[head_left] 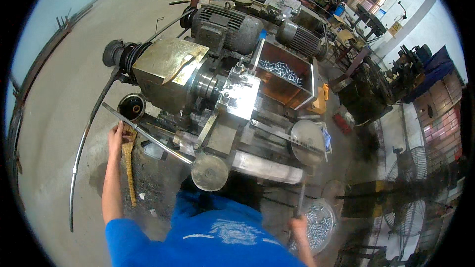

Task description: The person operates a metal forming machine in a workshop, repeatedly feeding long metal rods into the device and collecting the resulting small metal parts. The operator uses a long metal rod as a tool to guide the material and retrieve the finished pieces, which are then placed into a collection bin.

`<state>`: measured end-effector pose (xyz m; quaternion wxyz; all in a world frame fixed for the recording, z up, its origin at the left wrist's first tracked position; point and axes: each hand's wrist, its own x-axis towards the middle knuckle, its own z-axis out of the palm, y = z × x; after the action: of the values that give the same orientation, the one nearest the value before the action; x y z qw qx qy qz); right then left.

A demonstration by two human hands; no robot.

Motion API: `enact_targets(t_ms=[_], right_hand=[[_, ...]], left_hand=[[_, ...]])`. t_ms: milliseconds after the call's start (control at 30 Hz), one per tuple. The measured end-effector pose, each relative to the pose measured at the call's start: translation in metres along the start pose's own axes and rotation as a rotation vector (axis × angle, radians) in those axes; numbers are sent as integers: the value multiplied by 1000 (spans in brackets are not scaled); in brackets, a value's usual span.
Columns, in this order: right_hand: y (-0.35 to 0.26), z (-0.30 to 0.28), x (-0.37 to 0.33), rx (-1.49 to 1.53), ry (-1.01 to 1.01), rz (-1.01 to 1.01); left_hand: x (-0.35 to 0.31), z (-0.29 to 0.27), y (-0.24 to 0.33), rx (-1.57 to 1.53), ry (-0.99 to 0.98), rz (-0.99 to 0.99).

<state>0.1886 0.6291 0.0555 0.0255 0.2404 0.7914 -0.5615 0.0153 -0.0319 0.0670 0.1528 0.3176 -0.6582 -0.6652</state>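
Observation:
My left hand (117, 137) is at the left side of a bench lathe, its fingers closed at a long metal lever (156, 141) that slopes down toward a round grey disc (210, 172). Just right of that hand hangs a yellow-and-black strip (128, 165). My right hand (298, 225), low on the right, is wrapped round an upright metal rod (301, 198); the rod's upper end meets a pale cylinder (267, 167). Beside and behind this hand, a round basin (330, 212) holds many small shiny metal parts (316, 227). The chuck (205, 85) faces a bright metal tool block (240, 94).
A metal box (284, 96) of small shiny parts stands behind the tool block. An electric motor (225, 28) sits at the back. A thin bent rod (81, 148) reaches out on the left. A large fan (410, 193) and other machines stand to the right.

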Motion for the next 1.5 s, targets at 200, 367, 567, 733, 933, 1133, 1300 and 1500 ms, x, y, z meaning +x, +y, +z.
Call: enact_targets(t_ms=[200, 367, 567, 733, 933, 1133, 1300, 1500], right_hand=[[-41, 56, -17, 246, 27, 56], [-32, 55, -14, 322, -4, 95], [-38, 27, -6, -142, 114, -65], [12, -102, 61, -985, 307, -229], [-6, -157, 197, -1266, 891, -102], [-33, -51, 174, -991, 780, -548], [82, -1, 123, -626, 415, -550], [19, 53, 65, -574, 188, -309]], left_hand=[[8, 47, 7, 189, 169, 77], [18, 43, -4, 197, 146, 154], [8, 41, 10, 191, 92, 72], [10, 45, -6, 162, 66, 79], [15, 63, -27, 160, 18, 136], [-4, 12, -28, -254, 37, 3], [13, 21, -98, 1066, -246, 405], [8, 42, -90, 1568, -401, 376]])
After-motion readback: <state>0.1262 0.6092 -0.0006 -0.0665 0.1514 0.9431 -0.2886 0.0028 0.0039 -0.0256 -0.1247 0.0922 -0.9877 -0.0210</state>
